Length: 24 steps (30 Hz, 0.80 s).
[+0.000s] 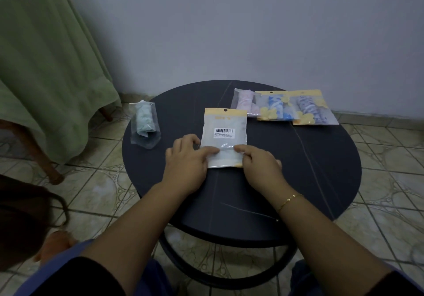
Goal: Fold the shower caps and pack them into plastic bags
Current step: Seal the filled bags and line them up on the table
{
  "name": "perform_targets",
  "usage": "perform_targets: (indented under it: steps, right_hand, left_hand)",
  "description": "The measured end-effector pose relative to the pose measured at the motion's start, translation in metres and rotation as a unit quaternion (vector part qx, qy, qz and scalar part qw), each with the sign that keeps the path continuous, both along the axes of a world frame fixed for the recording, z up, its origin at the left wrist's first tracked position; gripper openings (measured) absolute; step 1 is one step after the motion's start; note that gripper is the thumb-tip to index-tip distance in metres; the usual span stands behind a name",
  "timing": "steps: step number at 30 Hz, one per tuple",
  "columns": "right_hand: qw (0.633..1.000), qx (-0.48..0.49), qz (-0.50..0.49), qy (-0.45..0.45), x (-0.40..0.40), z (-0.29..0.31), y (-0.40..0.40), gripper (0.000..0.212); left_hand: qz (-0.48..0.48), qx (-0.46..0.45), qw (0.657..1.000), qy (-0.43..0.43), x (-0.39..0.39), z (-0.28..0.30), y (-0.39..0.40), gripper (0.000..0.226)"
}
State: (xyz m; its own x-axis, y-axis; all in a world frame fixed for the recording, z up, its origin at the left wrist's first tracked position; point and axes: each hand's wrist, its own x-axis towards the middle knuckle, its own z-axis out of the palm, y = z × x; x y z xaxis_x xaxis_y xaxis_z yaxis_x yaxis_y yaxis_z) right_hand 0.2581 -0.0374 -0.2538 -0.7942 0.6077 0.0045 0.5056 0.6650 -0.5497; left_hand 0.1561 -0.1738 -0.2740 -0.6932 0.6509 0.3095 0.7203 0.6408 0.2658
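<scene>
Judging from the head view, the task looks well advanced; four bags already hold folded caps, and a fifth is being handled at the middle of the frame. That barcode bag [224,135] lies flat on the dark round surface [298,169], back side up, its yellow header with the hang hole pointing away from the person; its near end sits under both hands. On the left hand [187,158] the fingers are curled, forefinger and thumb pressed onto the bag's near left edge; on the right hand [259,162] the fingers pinch the near right edge, thumb lying along the flap; this reads as sealing or smoothing the opening, though whether a cap is inside cannot be told, since the back is opaque. At the upper right of the surface three filled bags lie in a row, overlapping: a pink cap bag [243,103], a blue cap bag [276,107], and a purple striped cap bag [313,109]. At the left edge of the surface a clear bag with a pale green cap [144,122] lies apart from the rest. No loose, unfolded cap shows anywhere; what remains appears to be closing this bag. A green cloth [46,66] hangs at the upper left.
</scene>
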Motion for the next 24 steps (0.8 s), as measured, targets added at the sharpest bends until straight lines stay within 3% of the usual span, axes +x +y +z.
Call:
perform_targets:
  steps: [6, 12, 18, 21, 24]
  right_hand:
    - [0.999, -0.026, -0.025, 0.001, 0.0, 0.001, 0.002, 0.035]
    - [0.998, 0.011, -0.048, 0.034, 0.001, -0.004, -0.001, 0.037]
    - [0.999, 0.017, -0.007, 0.028, 0.003, -0.002, -0.001, 0.035]
    - [0.999, 0.017, 0.017, 0.024, 0.003, -0.001, -0.004, 0.035]
    - [0.998, -0.023, 0.052, 0.04, -0.003, -0.004, -0.003, 0.039]
  left_hand:
    - [0.075, -0.007, 0.997, -0.029, 0.001, 0.002, 0.001, 0.033]
    - [0.122, -0.031, 0.989, -0.08, 0.003, 0.006, 0.001, 0.05]
    - [0.135, 0.026, 0.974, -0.182, 0.003, 0.016, 0.003, 0.028]
    - [0.15, 0.14, 0.939, -0.277, 0.002, 0.025, 0.004, 0.019]
    - [0.078, 0.316, 0.862, -0.389, 0.012, 0.035, 0.006, 0.023]
